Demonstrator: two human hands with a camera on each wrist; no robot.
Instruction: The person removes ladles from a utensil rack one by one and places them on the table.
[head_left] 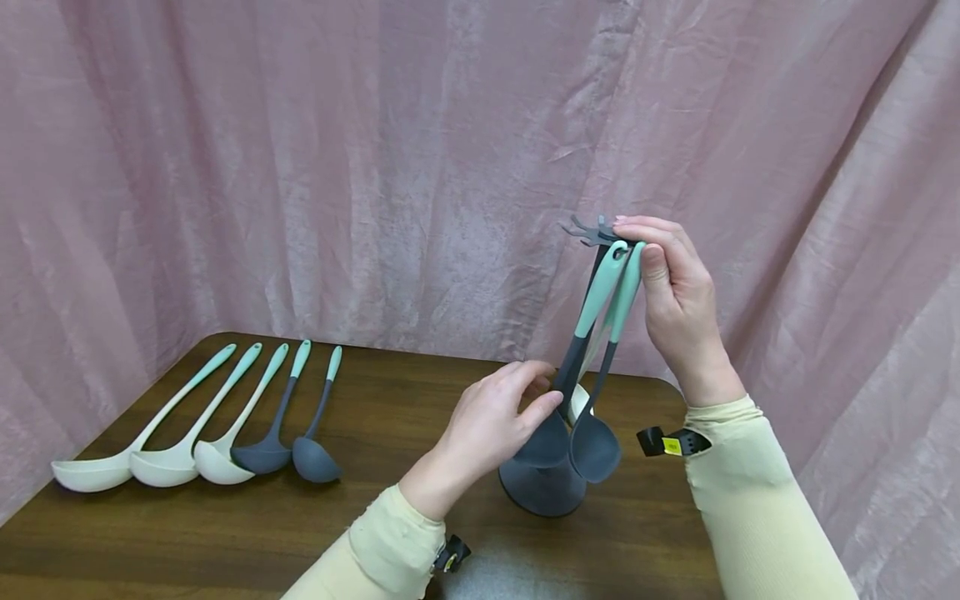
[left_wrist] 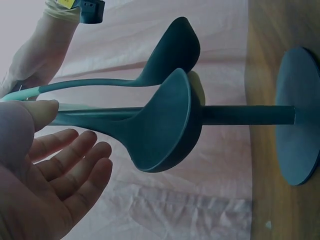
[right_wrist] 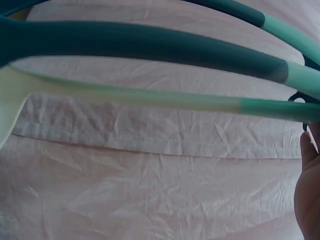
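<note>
A brown wood-grain surface (head_left: 405,392) with rounded far corners fills the lower part of the head view, and a pale, shiny patch shows on it at the near edge. Just beyond stands a pink curtain (head_left: 375,167), crinkled and sheeny, hanging in loose vertical folds; it closes off the back and both sides of the room.

On the left of the surface lies a row of five ladles (head_left: 225,462), handles pointing away, three white and two dark grey, all with mint grips. On the right is a dark stand (head_left: 542,492) with a round base, a single post and a ring of hooks (head_left: 585,231) at the top. Two dark ladles (head_left: 596,450) hang from it, with a white ladle (head_left: 580,402) partly hidden behind them.

The right hand (head_left: 678,292) is up at the hooks, fingers laid over the top and thumb beside a mint grip; whether they pinch anything I cannot tell. The left hand (head_left: 495,417) is beside the nearer dark ladle, its fingers loose and apart, holding nothing; whether its thumb touches the ladle is unclear. Pale yellow sleeves (head_left: 750,500) cover both forearms.
</note>
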